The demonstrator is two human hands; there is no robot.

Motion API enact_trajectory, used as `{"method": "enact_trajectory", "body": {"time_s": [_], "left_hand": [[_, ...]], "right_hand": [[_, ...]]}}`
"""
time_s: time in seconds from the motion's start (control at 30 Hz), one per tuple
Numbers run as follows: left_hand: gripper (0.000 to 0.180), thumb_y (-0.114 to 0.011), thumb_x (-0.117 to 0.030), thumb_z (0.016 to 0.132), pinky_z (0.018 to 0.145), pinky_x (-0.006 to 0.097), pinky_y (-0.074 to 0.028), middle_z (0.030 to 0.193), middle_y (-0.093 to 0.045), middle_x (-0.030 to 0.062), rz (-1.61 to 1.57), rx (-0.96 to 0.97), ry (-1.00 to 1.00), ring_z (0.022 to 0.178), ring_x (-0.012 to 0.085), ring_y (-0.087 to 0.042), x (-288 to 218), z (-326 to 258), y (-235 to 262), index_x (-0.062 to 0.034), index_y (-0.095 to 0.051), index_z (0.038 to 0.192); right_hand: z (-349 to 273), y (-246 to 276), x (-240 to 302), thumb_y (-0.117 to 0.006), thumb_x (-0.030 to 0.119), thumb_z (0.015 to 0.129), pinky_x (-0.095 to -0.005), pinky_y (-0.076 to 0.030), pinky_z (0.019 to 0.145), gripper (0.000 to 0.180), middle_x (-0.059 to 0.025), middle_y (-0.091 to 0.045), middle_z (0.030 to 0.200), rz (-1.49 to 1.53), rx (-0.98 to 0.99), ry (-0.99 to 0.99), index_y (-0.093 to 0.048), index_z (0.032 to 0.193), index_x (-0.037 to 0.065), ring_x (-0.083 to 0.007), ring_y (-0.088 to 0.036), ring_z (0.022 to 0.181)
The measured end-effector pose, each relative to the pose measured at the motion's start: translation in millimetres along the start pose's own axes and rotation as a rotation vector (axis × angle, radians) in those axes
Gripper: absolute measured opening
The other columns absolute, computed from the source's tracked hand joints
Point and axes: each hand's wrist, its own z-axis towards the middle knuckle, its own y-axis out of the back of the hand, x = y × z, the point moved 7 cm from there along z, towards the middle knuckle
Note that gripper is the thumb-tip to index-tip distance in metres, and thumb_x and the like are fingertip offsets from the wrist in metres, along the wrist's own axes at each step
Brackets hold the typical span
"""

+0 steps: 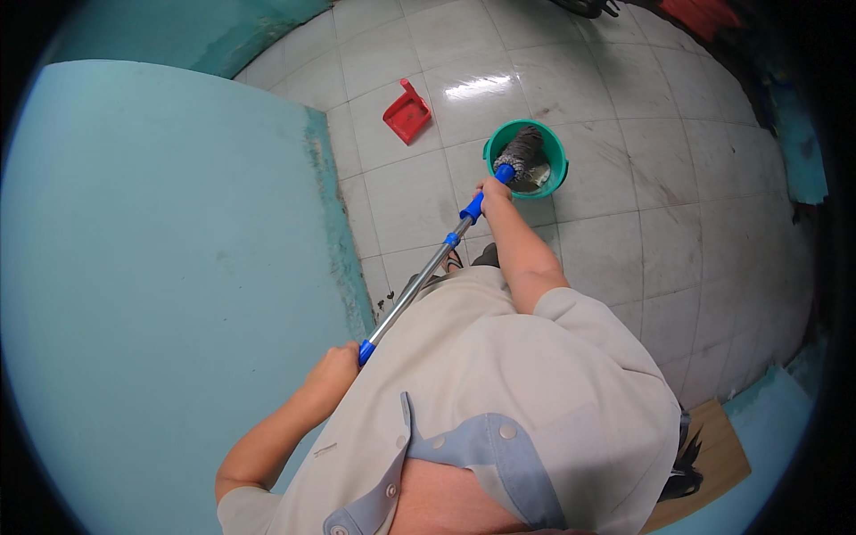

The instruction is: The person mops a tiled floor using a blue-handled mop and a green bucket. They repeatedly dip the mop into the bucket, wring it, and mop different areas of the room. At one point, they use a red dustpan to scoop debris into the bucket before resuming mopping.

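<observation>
A twist mop (421, 278) with a metal pole and blue plastic parts slants across my front. My left hand (339, 367) is wrapped round the blue grip at its top end. Lower down, my right hand (493, 191) grips the pole close to the mop head, next to a blue sleeve. The grey, stringy mop head (522, 147) is inside a green bucket (563, 169) on the floor. A pale cloth-like piece and some dark liquid show beside it in the bucket, partly hidden by the strands.
A red dustpan (407, 116) lies on the tiled floor (596, 245) left of the bucket. A blue-green wall (178, 241) runs close along my left. Part of a dark wheel (584, 7) shows at the far edge. Behind me at right is a wooden board (713, 455) with dark objects.
</observation>
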Motion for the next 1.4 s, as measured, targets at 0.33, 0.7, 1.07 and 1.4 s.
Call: {"method": "enact_trajectory", "body": {"time_s": [0.33,0.7,1.07,1.4], "left_hand": [[0.031,-0.068,-0.027,0.096,0.079,0.059,-0.055,0.089,-0.072,0.031,0.039,-0.055,-0.03,0.09,0.0513,-0.069,21.6,14.1,-10.6,0.0024,-0.064,0.105],[0.038,-0.078,0.005,0.08,0.09,0.046,-0.059,0.11,-0.067,0.0145,0.342,-1.114,-0.805,0.092,0.0351,-0.069,-69.2,-73.8,76.5,-0.0011,-0.067,0.116],[0.042,-0.069,-0.044,0.1,0.088,0.05,-0.058,0.094,-0.067,0.0161,-0.986,-0.879,-1.462,0.092,0.0271,-0.07,-99.9,-44.8,176.4,-0.0022,-0.064,0.101],[0.031,-0.052,-0.03,0.094,0.063,0.044,-0.046,0.069,-0.048,0.0123,-1.119,-0.819,-2.087,0.059,0.0262,-0.049,-130.6,-204.4,290.8,-0.0009,-0.054,0.084]], "right_hand": [[0.7,-9.9,-2.6,-0.067,-0.006,0.08,-0.0404,-0.058,0.059,0.014,-0.015,-0.064,0.076,0.124,0.121,-0.042,-0.058,0.09,-0.004,-0.0268,-0.067,0.061],[-14.5,-36.4,4.6,-0.061,-0.004,0.078,-0.0373,-0.051,0.054,0.014,-0.0103,-0.055,0.074,0.636,0.417,-0.116,-0.049,0.083,0.001,-0.0236,-0.055,0.057],[-84.3,-6.6,34.7,-0.065,0.008,0.077,-0.0394,-0.057,0.064,0.015,-0.0093,-0.055,0.071,0.762,0.519,-0.092,-0.049,0.077,0.008,-0.0249,-0.06,0.063],[-161.7,56.1,-3.5,-0.067,0.044,0.087,-0.0366,-0.061,0.061,0.035,-0.0062,-0.066,0.079,0.909,0.672,-0.027,-0.063,0.094,0.009,-0.0226,-0.066,0.067]]}}
